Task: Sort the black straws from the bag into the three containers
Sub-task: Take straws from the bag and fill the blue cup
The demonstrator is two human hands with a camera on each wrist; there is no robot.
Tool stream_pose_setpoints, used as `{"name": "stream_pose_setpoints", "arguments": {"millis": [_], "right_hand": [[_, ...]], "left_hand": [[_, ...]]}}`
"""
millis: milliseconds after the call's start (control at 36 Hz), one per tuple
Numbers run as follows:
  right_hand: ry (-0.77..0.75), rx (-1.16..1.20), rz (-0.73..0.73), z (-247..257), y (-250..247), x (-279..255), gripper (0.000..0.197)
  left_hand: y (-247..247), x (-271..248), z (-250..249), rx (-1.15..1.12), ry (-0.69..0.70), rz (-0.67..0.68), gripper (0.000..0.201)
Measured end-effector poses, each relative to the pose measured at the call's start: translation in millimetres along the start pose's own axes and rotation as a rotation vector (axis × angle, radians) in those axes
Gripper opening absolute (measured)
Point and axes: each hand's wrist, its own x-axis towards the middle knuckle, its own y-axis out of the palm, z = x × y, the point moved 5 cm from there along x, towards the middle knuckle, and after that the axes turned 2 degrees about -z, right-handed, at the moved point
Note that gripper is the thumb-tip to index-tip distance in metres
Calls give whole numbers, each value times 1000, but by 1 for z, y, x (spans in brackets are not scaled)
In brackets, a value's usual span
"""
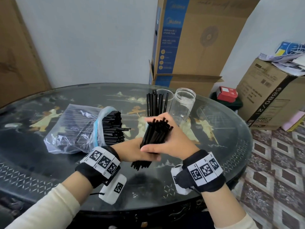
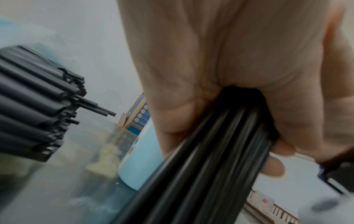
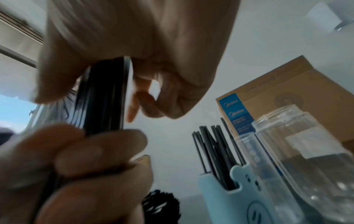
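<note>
A bundle of black straws [image 1: 153, 136] stands tilted above the table, held by both hands. My left hand [image 1: 140, 152] grips its lower part, and my right hand [image 1: 162, 129] wraps round its upper part. The wrist views show the same straws [image 2: 201, 166] [image 3: 105, 94] clamped in curled fingers. A clear plastic bag [image 1: 72, 128] lies on the left with many black straws [image 1: 113, 129] sticking out of its mouth. Behind my hands, a light blue cup [image 3: 229, 200] holds several upright straws [image 1: 155, 103]. Beside it stand a clear cup [image 1: 166, 95] and a clear jar [image 1: 183, 103], both without straws.
The round glass-topped table [image 1: 49, 166] has a dark painted surface. Tall cardboard boxes [image 1: 189, 38] stand behind it against the wall. More boxes [image 1: 267, 96] and a small red box [image 1: 227, 93] sit on the floor to the right.
</note>
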Motion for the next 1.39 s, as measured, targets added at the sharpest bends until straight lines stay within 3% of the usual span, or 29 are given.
{"name": "stream_pose_setpoints", "arguments": {"millis": [56,139,222,333,389,528,611,694,806,889,1139,1250,1389], "right_hand": [[35,21,53,-2,6,-4,52],[43,24,60,-2,10,-8,20],[40,-7,-3,2,2,-6,15],[20,31,-70,11,-19,4,14],[20,87,-132,12,-32,12,10],[-21,101,-362,9,-70,37,8],[-11,122,-451,0,-84,53,14],[22,117,-461,-11,-87,68,17],[79,89,-432,-26,-81,82,12],[101,99,-392,-37,-75,88,16],[143,-21,-286,-55,-57,98,12],[164,-138,-200,-63,-44,101,28],[107,-221,-202,-60,-39,91,42]], "left_hand": [[4,-2,-7,4,-2,86,13],[7,-1,-14,-51,39,97,15],[9,5,-18,-150,86,25,14],[0,16,-19,-317,129,-201,35],[-8,23,-22,-317,171,-354,56],[-27,41,-14,-50,253,-794,89],[-33,58,2,18,151,-897,117],[-37,76,21,-110,9,-831,137],[-38,92,42,-174,-83,-640,144],[-36,94,45,-121,-79,-563,132],[-41,95,55,16,-128,-554,87],[-42,95,58,26,-136,-560,86],[-42,93,57,30,-149,-550,85]]}}
